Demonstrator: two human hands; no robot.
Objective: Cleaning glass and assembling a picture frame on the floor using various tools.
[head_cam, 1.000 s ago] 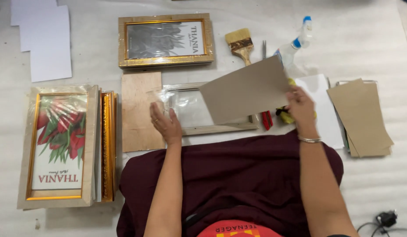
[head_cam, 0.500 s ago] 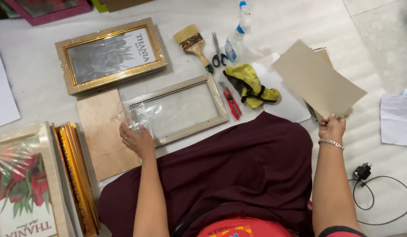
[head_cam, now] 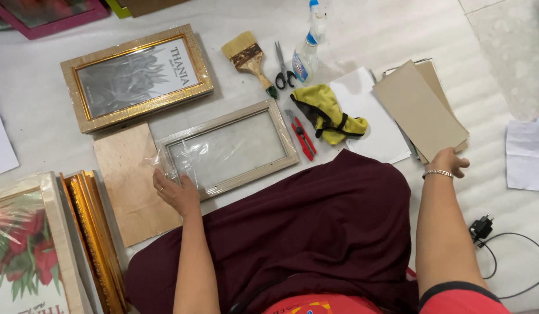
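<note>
My left hand (head_cam: 176, 192) rests on the near left corner of a pale wooden frame (head_cam: 228, 148) wrapped in clear plastic, lying flat on the white foam sheet. My right hand (head_cam: 449, 160) reaches out to the right and touches the near edge of a grey-brown cardboard sheet (head_cam: 417, 110) lying on a small stack of similar boards; its fingers are spread. A brown wooden backing board (head_cam: 133, 183) lies just left of the pale frame.
A gold frame (head_cam: 135, 75) lies at the back left, more frames (head_cam: 54, 250) stand stacked at the near left. A brush (head_cam: 249, 58), scissors (head_cam: 283, 67), spray bottle (head_cam: 307, 49), red cutter (head_cam: 301, 135), yellow cloth (head_cam: 330, 113), white paper (head_cam: 374, 116) and a charger cable (head_cam: 490, 232) surround me.
My right hand carried the cardboard sheet from above the pale frame out to the right and laid it on the stack of boards. The left hand stayed on the frame.
</note>
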